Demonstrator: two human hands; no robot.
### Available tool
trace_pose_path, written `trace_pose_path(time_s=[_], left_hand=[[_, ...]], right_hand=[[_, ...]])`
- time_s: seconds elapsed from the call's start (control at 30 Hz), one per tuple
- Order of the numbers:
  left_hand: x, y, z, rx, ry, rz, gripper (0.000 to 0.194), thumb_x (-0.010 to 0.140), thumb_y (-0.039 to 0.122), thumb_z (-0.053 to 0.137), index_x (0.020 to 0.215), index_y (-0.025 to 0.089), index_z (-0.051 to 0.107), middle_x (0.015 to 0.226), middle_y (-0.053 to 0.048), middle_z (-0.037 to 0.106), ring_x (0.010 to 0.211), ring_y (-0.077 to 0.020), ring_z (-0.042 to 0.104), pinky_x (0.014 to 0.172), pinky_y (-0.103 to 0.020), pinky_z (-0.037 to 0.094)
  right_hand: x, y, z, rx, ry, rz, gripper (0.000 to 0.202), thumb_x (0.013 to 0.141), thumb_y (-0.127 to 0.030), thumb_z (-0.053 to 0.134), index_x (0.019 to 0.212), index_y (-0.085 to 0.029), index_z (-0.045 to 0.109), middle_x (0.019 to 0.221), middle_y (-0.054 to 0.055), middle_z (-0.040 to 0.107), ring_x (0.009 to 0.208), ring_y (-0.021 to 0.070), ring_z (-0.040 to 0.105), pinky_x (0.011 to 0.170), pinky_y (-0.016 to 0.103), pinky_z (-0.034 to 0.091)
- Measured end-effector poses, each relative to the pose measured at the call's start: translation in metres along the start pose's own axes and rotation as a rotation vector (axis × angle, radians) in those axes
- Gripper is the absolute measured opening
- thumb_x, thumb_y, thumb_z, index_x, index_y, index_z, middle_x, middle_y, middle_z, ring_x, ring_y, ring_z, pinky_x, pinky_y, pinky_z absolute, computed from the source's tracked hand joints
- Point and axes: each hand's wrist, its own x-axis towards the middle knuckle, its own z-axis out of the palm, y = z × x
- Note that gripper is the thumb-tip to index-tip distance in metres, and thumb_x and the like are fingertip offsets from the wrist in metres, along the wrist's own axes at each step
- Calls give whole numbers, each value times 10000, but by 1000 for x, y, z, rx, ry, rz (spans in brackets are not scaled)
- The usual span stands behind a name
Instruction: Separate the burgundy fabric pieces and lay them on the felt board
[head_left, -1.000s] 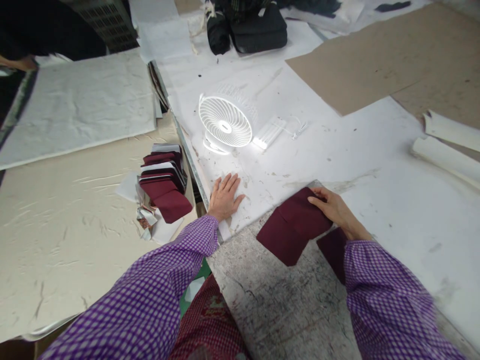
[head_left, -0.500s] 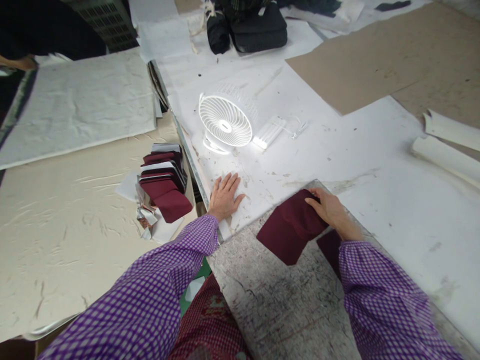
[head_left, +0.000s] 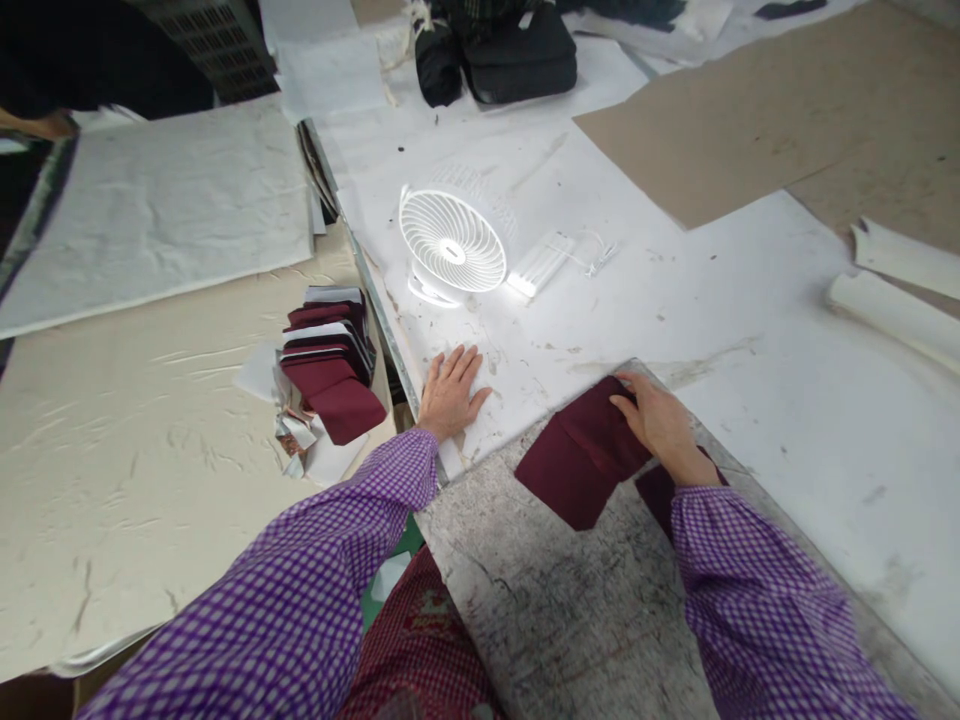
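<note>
My left hand (head_left: 451, 394) lies flat with fingers spread on the white tabletop (head_left: 525, 365), near its left edge. A maroon fabric piece (head_left: 574, 465) rests on the worn grey board (head_left: 547, 610) in front of me. At its upper right corner, my right hand (head_left: 660, 425) pinches the cloth between thumb and fingers. Partly under my right wrist lies a second maroon piece (head_left: 660, 497), mostly hidden by the hand and sleeve. To the left, a fanned stack of maroon, black and white pieces (head_left: 330, 355) sits on the cream-covered table (head_left: 150, 480).
Beyond my hands stand a white fan (head_left: 452, 242) and a white power strip (head_left: 541, 265) with a cord. Black bags (head_left: 517, 60) lie at the back. Brown sheets (head_left: 750, 120) and white rolls (head_left: 900, 310) are on the right. Another person's dark sleeve (head_left: 112, 60) shows at upper left.
My right wrist and forearm have shifted slightly, uncovering a little more of the second maroon piece. The held cloth lies a bit flatter near my fingers. My left hand stays put.
</note>
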Motion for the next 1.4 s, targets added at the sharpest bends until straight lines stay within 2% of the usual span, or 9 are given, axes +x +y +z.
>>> trace_pose_path(time_s=[0.2, 0.33, 0.43, 0.67, 0.8, 0.9, 1.13, 1.27, 1.4], left_hand=[[0, 0, 0, -8, -2, 4, 567, 929, 452, 354, 1422, 172, 353, 1507, -78, 358, 1411, -265, 260, 1165, -494, 167], [0, 1, -1, -4, -8, -4, 566, 928, 450, 356, 1418, 167, 357, 1507, -74, 359, 1409, -263, 263, 1168, -491, 164], [0, 1, -1, -2, -11, -4, 562, 928, 453, 354, 1414, 170, 365, 1507, -72, 360, 1410, -265, 261, 1168, -488, 164], [0, 2, -3, -22, -16, -4, 562, 927, 449, 352, 1419, 176, 362, 1507, -78, 359, 1411, -274, 258, 1164, -496, 165], [0, 2, -3, -22, -20, -8, 564, 927, 445, 352, 1422, 173, 358, 1512, -77, 350, 1414, -271, 251, 1167, -494, 159], [1, 2, -2, -14, -22, -9, 568, 929, 448, 348, 1424, 170, 353, 1512, -77, 350, 1416, -271, 246, 1166, -494, 158], [1, 0, 0, -8, -8, -2, 570, 931, 453, 346, 1421, 162, 354, 1513, -76, 348, 1413, -265, 252, 1165, -489, 157], [1, 0, 0, -12, -12, -3, 565, 930, 449, 348, 1419, 166, 359, 1514, -73, 347, 1412, -264, 256, 1167, -490, 153], [1, 0, 0, -25, -13, -3, 570, 930, 452, 341, 1419, 160, 358, 1516, -76, 341, 1417, -264, 243, 1171, -490, 150]], right_hand=[[-2, -8, -4, -88, 35, 25, 379, 875, -295, 484, 1220, -157, 554, 1017, 138, 648, 876, 290, 607, 722, 401, 486], [-4, -17, -8, -171, 151, -115, 286, 869, -262, 493, 1100, -178, 638, 1070, 135, 607, 961, 311, 536, 801, 439, 452], [-11, -25, -9, -28, 153, -198, 231, 899, -246, 460, 1001, -200, 662, 1002, 98, 628, 956, 279, 533, 853, 426, 441], [-68, -69, -10, 275, 47, -248, 185, 944, -301, 460, 1016, -210, 605, 941, 77, 637, 894, 227, 586, 815, 369, 481], [-105, -103, 4, 257, -47, -332, 275, 905, -371, 542, 1101, -178, 563, 1038, 115, 618, 943, 273, 556, 803, 421, 467], [-117, -119, 15, 205, -58, -339, 341, 891, -347, 563, 1168, -151, 525, 1132, 143, 587, 984, 295, 527, 797, 430, 441], [-102, -141, 12, 88, -63, -357, 204, 868, -195, 519, 1060, -137, 558, 1026, 124, 613, 889, 272, 510, 750, 403, 386], [-92, -151, 11, 18, -90, -398, 249, 802, -98, 503, 1041, -131, 562, 1001, 122, 614, 857, 268, 500, 724, 400, 364], [-93, -149, 14, 11, -110, -409, 284, 789, -94, 503, 1067, -120, 555, 1014, 124, 608, 870, 271, 500, 733, 402, 366]])
